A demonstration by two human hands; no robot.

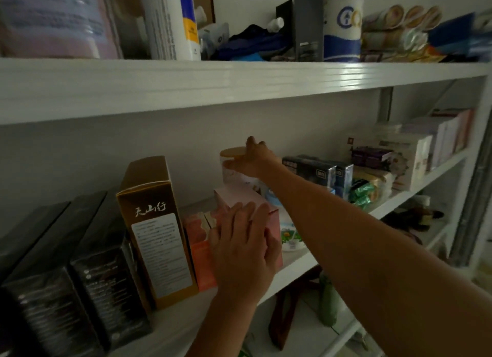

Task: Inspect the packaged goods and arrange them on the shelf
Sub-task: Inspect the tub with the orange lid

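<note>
While the near left of the middle shelf (pixel 298 266) looks settled, I log the row as part-done. Black boxes (pixel 80 290) and gold box (pixel 154 223): upright, side by side. Pink box (pixel 237 195): just right of the gold box, left hand (pixel 245 239) laid flat on it, fingers straight, gripping nothing. Round canister (pixel 230 177): far, against the wall, right hand (pixel 253 157) curled around its lid. Outstanding, by my judgement: seating both items and sorting the mixed packets (pixel 362 191) further right.
</note>
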